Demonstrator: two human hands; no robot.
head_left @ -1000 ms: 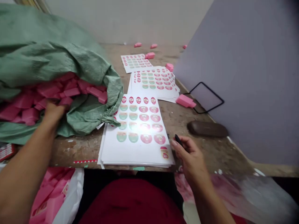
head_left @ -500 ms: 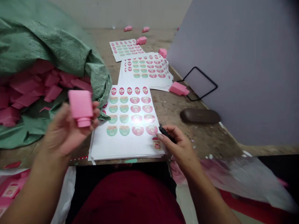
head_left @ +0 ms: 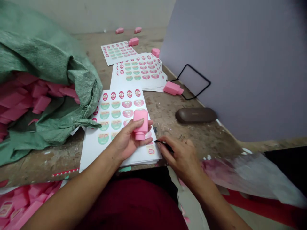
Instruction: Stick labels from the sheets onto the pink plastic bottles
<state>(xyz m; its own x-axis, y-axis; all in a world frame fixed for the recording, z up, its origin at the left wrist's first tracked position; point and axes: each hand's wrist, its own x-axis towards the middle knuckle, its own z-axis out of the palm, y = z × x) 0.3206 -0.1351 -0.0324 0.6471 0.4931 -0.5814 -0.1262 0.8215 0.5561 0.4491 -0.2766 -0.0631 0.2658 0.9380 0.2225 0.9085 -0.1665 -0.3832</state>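
Observation:
My left hand (head_left: pixel 128 140) holds a pink bottle (head_left: pixel 141 123) with its neck toward me, over the near stack of sticker sheets (head_left: pixel 93 153). The bottle's visible face is plain. Just right of it, my right hand (head_left: pixel 179 153) grips a thin black tool (head_left: pixel 165 145), its tip close to the lower right edge of the sheet. Beside that tip lies a small pink and cream sticker (head_left: pixel 150 149). Rows of green and pink stickers show on the sheet, partly covered by my left hand.
A green sack (head_left: pixel 83 80) full of pink bottles lies at left. Behind are more sticker sheets (head_left: pixel 134 84) and several loose bottles. At right are a brown case (head_left: pixel 195 115), a black wire frame (head_left: pixel 196 71) and a grey panel (head_left: pixel 235 70). More pink bottles (head_left: pixel 26 204) sit below at left.
My left hand has moved right with the pink bottle, from beside the sack to over the sheets. My right hand still holds the black tool near the sheet's edge. The view has shifted slightly.

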